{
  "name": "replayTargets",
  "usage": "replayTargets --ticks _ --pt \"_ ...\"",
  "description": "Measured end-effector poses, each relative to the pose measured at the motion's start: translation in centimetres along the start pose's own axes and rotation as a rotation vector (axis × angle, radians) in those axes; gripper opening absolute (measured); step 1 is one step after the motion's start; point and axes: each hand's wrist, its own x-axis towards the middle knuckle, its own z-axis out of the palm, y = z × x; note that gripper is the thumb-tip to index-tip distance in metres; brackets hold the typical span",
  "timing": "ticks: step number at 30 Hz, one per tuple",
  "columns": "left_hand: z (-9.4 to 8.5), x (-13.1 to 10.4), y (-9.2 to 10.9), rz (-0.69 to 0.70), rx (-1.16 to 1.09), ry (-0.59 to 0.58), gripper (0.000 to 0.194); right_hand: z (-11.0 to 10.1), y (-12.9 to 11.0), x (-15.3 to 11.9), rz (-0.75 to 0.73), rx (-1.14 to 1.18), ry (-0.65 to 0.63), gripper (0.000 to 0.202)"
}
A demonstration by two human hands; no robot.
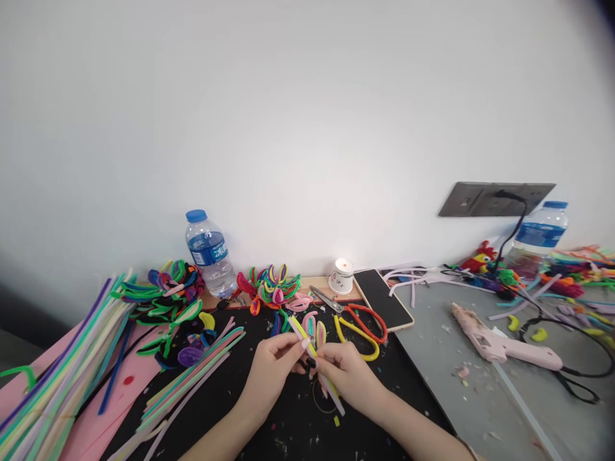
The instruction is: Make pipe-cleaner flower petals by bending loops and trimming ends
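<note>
Between my hands are a few short pipe cleaners [298,327], yellow and pale lilac, slanting from upper left to lower right. My left hand [273,368] pinches them with thumb and forefinger near the upper part. Lower down, my right hand [348,374] has its fingers closed round the same strips. A small black piece [311,362] shows between the fingertips; what it is I cannot tell. Just beyond the hands lie looped pastel pipe cleaners [321,330]. Scissors [360,323] with one red and one yellow handle rest partly open close to my right hand.
Bundled pipe cleaners [62,378] and shorter strips [196,378] lie at left. A water bottle [211,256], colourful looped pieces [273,285], a paper cup [341,276] and a phone [382,298] line the wall. At right, a corded pink glue gun [504,342] rests on the grey table.
</note>
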Motion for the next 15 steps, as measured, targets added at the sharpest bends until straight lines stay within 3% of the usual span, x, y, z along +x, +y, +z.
replayTargets --ticks 4,8,11,15 --pt "-0.7 0.0 -0.1 0.010 0.032 0.010 0.023 -0.1 0.2 0.1 0.035 0.007 0.035 0.027" --pt "-1.6 0.1 0.1 -0.029 -0.025 0.133 0.026 -0.1 0.1 0.3 0.017 -0.047 0.153 0.026" --pt "-1.8 0.2 0.1 -0.050 -0.148 0.206 0.027 -0.1 0.2 0.3 0.014 -0.089 0.146 0.032" --pt "-1.8 0.4 -0.1 -0.078 -0.305 0.245 0.030 -0.3 0.1 0.2 -0.116 -0.195 0.201 0.027"
